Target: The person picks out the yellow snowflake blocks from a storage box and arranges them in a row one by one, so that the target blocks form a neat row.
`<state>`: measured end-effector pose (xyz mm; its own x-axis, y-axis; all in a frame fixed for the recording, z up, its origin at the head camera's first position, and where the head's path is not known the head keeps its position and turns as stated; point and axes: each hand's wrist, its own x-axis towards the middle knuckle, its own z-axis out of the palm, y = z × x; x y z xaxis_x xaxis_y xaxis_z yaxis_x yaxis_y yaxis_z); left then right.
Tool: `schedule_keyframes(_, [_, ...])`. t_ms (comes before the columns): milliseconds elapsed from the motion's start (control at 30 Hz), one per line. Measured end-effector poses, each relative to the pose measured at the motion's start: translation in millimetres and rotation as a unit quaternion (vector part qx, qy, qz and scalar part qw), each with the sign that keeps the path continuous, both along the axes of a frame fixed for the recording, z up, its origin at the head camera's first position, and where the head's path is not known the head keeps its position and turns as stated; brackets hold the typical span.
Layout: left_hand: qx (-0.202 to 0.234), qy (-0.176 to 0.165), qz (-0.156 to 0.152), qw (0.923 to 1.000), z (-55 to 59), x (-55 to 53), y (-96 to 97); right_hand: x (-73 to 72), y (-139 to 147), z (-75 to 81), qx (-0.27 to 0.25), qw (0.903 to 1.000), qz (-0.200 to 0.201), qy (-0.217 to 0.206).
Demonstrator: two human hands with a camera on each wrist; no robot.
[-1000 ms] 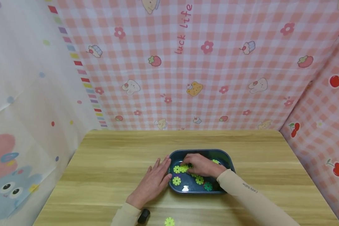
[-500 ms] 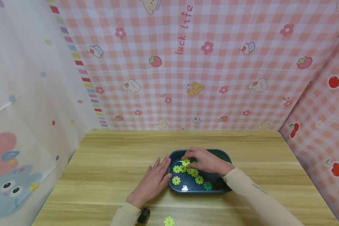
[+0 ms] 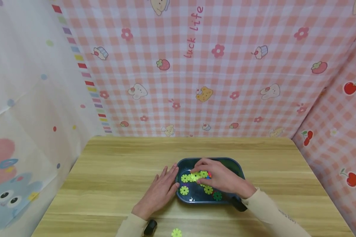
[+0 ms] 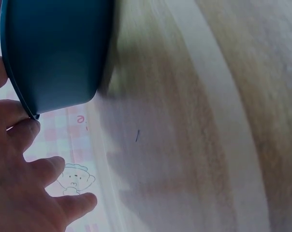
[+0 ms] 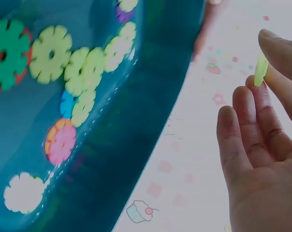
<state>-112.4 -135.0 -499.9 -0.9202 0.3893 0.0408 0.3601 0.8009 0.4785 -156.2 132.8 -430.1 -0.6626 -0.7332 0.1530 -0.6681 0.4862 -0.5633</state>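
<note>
Compared with half a second ago, the right hand (image 3: 221, 176) has come slightly nearer, thumb and fingertips pinching a yellow-green disc (image 5: 261, 71) over the blue tray (image 3: 229, 163). The left hand (image 3: 158, 194), fingers spread and fairly straight, touches the tray's left rim, gripping no disc. The disc looks light, stiff and perhaps slick, best pinched by its notched edge.

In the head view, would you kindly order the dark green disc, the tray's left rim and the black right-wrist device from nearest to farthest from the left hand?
1. Tray's left rim: right at the left hand.
2. Dark green disc: inside the tray, toward its front right.
3. Black wrist device: farther right, by the tray's front right corner.
</note>
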Motion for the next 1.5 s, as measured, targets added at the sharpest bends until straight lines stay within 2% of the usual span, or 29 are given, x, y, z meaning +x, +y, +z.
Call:
schedule_keyframes(267, [0.005, -0.003, 0.005, 1.0000, -1.4, 0.0, 0.6, 18.0, 4, -1.9, -0.036, 0.9986, -0.027, -0.028])
schedule_keyframes(600, [0.010, -0.003, 0.003, 0.9999, -2.7, 2.3, 0.1, 43.3, -1, -14.0, -0.069, 0.9972, -0.022, -0.018])
schedule_keyframes(833, [0.014, 0.005, 0.001, 0.9999, -2.3, 2.1, -0.7, 59.2, -4, -24.7, -0.096, 0.9951, 0.007, 0.018])
schedule_keyframes(1033, [0.017, 0.011, -0.002, 0.9998, -1.4, 1.3, -0.6, 71.5, -5, -28.4, -0.101, 0.9942, 0.028, -0.025])
schedule_keyframes(1267, [0.013, 0.011, 0.000, 0.9999, -1.1, 2.1, 0.3, 85.6, -7, -31.7, -0.062, 0.9933, 0.051, -0.083])
schedule_keyframes(1500, [0.012, 0.003, 0.002, 0.9999, -0.4, 1.3, -0.1, 93.3, -6, -44.5, -0.059, 0.9853, 0.098, -0.126])
